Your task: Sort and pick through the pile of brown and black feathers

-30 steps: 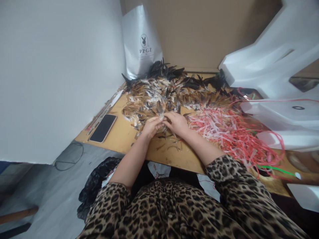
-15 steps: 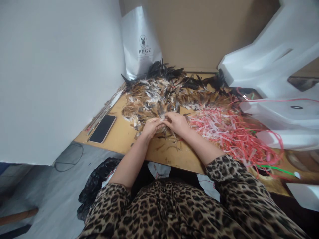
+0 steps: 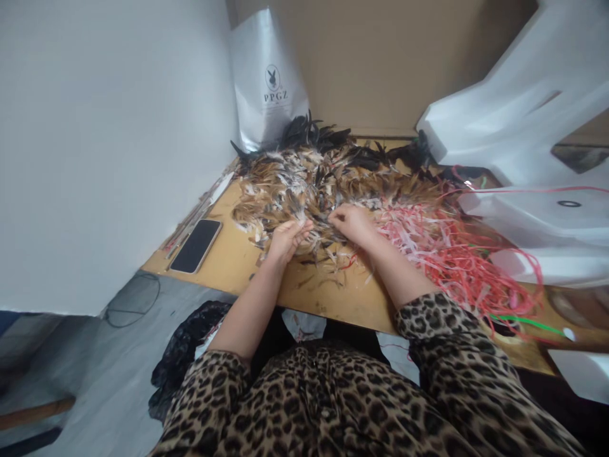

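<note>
Head camera: a small feather bunch (image 3: 295,208) is pinched at its base between the thumb and fingers of the left hand (image 3: 287,240). Its tips are pointed away from the person's body, leaning slightly to the left, and its long axis is set roughly in line with the left forearm's reach, running from the fingertips toward the back of the table (image 3: 328,301). The bunch is placed just beyond the left fingertips, to the left of the right hand (image 3: 356,223), and the two hands are held apart, with a short gap left between them. The right hand's fingers are bent and drawn together over the near edge of the feather pile (image 3: 280,174); whether anything is pinched there cannot be told, as the fingertips are small and a little blurred.

Behind the bunch, the brown and white feathers of the pile are spread across the table, and black feathers (image 3: 309,132) are laid along its far side. A tangle of pink strips (image 3: 442,254) is heaped to the right of the right hand. A phone (image 3: 196,246) is set down at the left, well apart from the left hand, and a white bag (image 3: 269,76) is stood behind the feathers.
</note>
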`<state>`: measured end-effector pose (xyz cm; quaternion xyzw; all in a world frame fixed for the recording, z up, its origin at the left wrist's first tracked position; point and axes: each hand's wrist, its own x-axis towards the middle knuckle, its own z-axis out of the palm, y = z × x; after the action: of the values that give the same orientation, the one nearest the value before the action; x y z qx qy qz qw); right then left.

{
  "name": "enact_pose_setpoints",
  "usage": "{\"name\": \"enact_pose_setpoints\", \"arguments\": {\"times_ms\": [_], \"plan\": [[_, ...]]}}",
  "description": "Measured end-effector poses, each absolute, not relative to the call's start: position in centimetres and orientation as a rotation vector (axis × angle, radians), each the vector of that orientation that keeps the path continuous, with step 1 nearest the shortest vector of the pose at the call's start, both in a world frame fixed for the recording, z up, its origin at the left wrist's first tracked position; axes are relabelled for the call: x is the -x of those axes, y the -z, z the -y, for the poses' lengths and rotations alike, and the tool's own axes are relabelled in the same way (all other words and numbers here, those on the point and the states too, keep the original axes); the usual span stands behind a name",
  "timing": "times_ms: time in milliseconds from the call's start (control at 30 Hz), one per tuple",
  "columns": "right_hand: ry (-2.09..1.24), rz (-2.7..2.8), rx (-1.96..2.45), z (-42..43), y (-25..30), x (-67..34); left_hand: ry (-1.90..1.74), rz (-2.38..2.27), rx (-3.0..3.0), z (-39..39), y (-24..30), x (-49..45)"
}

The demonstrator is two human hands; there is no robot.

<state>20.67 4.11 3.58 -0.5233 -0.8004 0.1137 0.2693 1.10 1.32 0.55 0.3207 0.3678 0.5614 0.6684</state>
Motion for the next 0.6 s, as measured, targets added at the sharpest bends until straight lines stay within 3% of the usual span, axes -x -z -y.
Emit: {"name": "enact_pose_setpoints", "arguments": {"times_ms": [300,600], "plan": [[-0.164,2.271,1.700,-3.2,-3.4,-19.2,-1.246,-0.829,-0.717,-1.3,-0.6,-1.2],[-1.160,1.407,1.304,-4.0,-3.6,-19.8,-1.225,-0.809,-0.703,-1.1,-1.0,-1.2]]}}
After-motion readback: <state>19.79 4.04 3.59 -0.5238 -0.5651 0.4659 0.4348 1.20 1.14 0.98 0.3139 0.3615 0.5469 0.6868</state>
